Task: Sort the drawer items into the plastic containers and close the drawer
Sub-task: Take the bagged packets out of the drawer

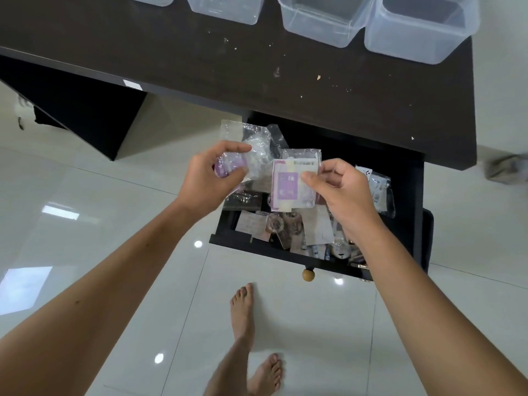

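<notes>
Head view, looking down past both forearms at a dark desk [257, 67] with its drawer [285, 252] pulled out toward the body, front edge nearest, round wooden knob [308, 274] at the middle of that edge. Drawer crowded with small packets and cards [317, 224], layered and overlapping, hard to tell apart singly. Far from the drawer, along the desk's back edge, four clear plastic containers [323, 21] in a row, mouths up, the two rightmost touching; bare dark desktop between them and the drawer opening. Left of the drawer, open knee space under the desk and glossy white floor tiles [85, 224]; right of the drawer, the desk's end and more bare tile. Nearer than the drawer front, two bare feet [243, 312] on the tiles, just short of the knob. Above the drawer's left half, left hand [208, 178] raised, thumb and fingers curled narrowly round a crumpled clear plastic bag [251, 144] with something purple inside, possibly a small round item, blurred. Above the drawer's middle, right hand [343, 187] raised, thumb and forefinger pinching the right edge of a flat clear packet [288, 181] bearing a purple-and-white card, other fingers folded in. Bag and packet just beside each other, both held clear of the heap in the drawer.
</notes>
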{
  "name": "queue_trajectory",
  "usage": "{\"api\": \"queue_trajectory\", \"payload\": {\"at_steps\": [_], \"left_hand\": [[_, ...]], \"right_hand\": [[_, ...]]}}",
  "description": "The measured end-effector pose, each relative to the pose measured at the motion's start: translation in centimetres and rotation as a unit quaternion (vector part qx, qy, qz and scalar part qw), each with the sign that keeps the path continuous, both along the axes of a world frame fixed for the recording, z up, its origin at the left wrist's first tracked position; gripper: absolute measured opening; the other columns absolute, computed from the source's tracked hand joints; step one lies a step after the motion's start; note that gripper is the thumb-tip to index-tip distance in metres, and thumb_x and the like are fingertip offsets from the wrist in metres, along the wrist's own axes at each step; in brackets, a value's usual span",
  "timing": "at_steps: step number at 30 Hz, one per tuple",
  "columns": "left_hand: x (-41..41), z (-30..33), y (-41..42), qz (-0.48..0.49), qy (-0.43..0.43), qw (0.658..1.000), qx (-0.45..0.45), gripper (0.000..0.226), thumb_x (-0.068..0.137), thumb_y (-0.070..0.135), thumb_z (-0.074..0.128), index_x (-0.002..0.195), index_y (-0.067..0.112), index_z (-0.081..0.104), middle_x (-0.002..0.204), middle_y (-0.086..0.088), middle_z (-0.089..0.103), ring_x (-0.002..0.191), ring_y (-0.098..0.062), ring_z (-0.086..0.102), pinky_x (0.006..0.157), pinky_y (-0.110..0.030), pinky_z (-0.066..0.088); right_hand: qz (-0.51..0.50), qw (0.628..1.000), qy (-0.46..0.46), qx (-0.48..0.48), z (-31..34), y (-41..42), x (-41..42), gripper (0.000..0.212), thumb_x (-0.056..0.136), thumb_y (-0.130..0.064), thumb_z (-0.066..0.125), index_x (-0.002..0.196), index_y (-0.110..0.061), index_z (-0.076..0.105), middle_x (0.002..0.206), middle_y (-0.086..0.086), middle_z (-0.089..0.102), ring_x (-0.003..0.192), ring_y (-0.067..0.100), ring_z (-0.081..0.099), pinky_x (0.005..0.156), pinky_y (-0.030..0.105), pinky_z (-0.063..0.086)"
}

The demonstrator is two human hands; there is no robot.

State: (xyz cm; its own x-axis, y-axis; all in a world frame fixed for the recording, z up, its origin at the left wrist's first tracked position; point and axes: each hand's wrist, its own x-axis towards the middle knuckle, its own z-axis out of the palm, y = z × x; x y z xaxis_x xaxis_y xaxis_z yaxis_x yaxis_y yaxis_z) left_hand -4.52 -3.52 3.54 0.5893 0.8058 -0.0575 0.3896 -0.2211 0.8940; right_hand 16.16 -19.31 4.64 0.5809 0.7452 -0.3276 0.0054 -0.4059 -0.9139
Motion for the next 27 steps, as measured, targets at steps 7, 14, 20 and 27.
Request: {"api": "queue_trajectory", "payload": {"at_steps": [7, 14, 20, 27], "left_hand": [[4.2, 0.6, -3.3, -0.087, -0.052, 0.991, -0.082, 0.036, 0.108, 0.036, 0.057, 0.136, 0.017, 0.067, 0.121, -0.007, 0.077, 0.110, -0.020, 0.074, 0.093, -0.036, 0.060], [5.5, -0.4, -5.0, -0.128, -0.083, 0.983, -0.103, 0.067, 0.093, 0.008, 0.079, 0.151, 0.022, 0.049, 0.145, 0.001, 0.059, 0.131, -0.022, 0.064, 0.100, -0.048, 0.061], [3.7, -1.5, -3.2, -0.097, -0.029, 0.994, -0.029, 0.065, 0.099, -0.001, 0.067, 0.154, 0.030, 0.049, 0.158, 0.014, 0.050, 0.148, -0.006, 0.044, 0.125, -0.043, 0.038], [3.7, -2.5, -3.2, -0.096, -0.022, 0.992, -0.076, 0.053, 0.103, 0.005, 0.065, 0.147, 0.033, 0.056, 0.147, 0.013, 0.057, 0.134, -0.011, 0.058, 0.097, -0.032, 0.062]], "right_hand": [[-0.023, 0.998, 0.059, 0.017, 0.8, -2.0, 1.0, 0.009, 0.101, -0.020, 0.073, 0.108, -0.016, 0.072, 0.107, 0.008, 0.073, 0.092, 0.024, 0.077, 0.071, 0.047, 0.068], [-0.036, 0.999, -0.018, -0.011, -0.5, -2.9, 1.0, 0.026, 0.093, -0.028, 0.083, 0.114, -0.022, 0.068, 0.093, 0.005, 0.078, 0.079, 0.018, 0.080, 0.069, 0.037, 0.067], [0.081, 0.971, -0.167, -0.148, -3.2, -4.9, 2.4, 0.042, 0.091, -0.036, 0.082, 0.129, -0.026, 0.068, 0.120, -0.002, 0.063, 0.097, 0.010, 0.063, 0.089, 0.027, 0.054], [0.155, 0.922, -0.242, -0.257, -5.1, -4.8, 1.9, 0.091, 0.069, -0.053, 0.095, 0.147, -0.028, 0.056, 0.129, 0.000, 0.053, 0.121, 0.022, 0.057, 0.104, 0.047, 0.053]]}}
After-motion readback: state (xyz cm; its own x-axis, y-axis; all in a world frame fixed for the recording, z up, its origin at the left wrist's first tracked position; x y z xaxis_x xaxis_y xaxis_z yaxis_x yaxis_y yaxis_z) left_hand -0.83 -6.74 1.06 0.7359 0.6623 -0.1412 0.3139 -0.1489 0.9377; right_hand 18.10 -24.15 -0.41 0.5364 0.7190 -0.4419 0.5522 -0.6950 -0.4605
